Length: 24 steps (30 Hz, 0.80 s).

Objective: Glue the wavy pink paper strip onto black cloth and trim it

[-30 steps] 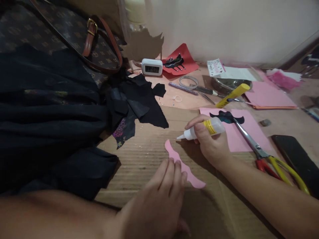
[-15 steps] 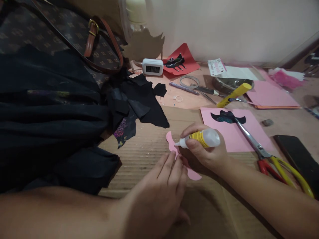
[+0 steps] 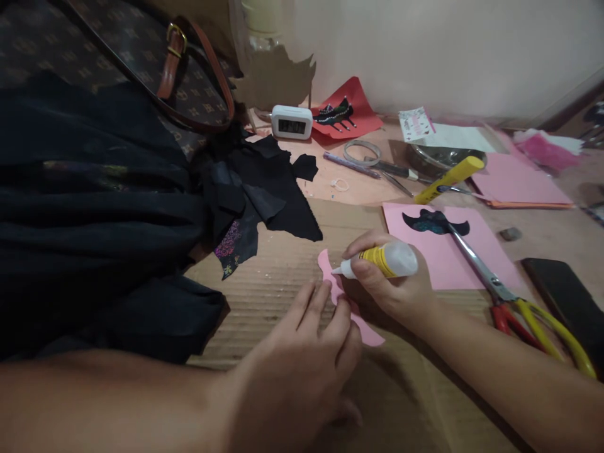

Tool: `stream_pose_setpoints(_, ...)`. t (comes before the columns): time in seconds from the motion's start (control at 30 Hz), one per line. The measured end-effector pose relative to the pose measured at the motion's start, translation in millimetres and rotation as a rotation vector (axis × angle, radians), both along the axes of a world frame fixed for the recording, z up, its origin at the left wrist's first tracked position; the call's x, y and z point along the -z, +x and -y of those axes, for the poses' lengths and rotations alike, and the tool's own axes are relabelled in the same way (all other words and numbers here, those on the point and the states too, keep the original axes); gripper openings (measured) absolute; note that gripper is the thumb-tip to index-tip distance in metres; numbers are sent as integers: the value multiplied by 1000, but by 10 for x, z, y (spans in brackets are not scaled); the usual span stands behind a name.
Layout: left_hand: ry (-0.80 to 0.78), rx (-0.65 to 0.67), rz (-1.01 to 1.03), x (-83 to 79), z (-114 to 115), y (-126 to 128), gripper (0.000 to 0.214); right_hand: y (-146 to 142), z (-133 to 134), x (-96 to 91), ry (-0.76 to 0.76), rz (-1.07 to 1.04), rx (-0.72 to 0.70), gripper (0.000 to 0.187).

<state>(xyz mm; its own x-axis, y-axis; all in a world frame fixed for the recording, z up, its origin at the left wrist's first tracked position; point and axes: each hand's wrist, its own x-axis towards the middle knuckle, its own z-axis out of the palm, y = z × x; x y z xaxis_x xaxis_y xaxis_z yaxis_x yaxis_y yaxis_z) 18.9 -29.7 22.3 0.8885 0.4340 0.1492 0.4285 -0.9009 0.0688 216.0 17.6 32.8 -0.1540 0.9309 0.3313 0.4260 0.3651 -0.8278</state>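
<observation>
Near the middle of the frame the right hand [image 3: 394,296] is clenched round a small glue bottle [image 3: 384,260]. The bottle lies almost level, with its white nozzle pointing toward the left of the frame. The tip sits over the upper end of a wavy pink paper cut-out [image 3: 325,263], but I cannot tell whether it touches the paper or whether any glue is coming out.

The cut-out lies on a sheet of corrugated cardboard [image 3: 264,296] and runs slantwise toward the lower right. Its middle stretch is hidden under both hands, so only the rounded top end and a pointed lower tip show. The left hand [image 3: 297,371] comes up from the bottom edge of the frame. It is open and grasps nothing, and its spread fingertips rest on or at the edge of the cut-out. Its palm side is out of sight.

To the right of the hands lies a pink sheet [image 3: 453,261] bearing a dark bat-like shape [image 3: 435,221], whose pattern is too dim to read. Scissors [image 3: 500,292] lie across that sheet, with their yellow and red handles toward the lower right. A dark phone [image 3: 569,305] beside them is cut off by the right edge.

A heap of black cloth [image 3: 94,220] fills the left of the frame and covers that part of the tabletop [image 3: 363,189]. Above it a brown patterned handbag [image 3: 141,50] is cropped by the top edge. The display of the white clock [image 3: 292,121] at upper centre is too small to read.
</observation>
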Motion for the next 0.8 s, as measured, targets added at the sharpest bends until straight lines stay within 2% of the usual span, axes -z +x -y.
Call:
stream_pose_setpoints(0.43, 10, 1, -41, -54, -5, 9, 90, -47, -2, -47, -61, 18, 12, 22)
stream_pose_setpoints(0.8, 8, 1, -43, -50, -22, 5, 89, -40, 9, -69, -54, 46, 47, 24)
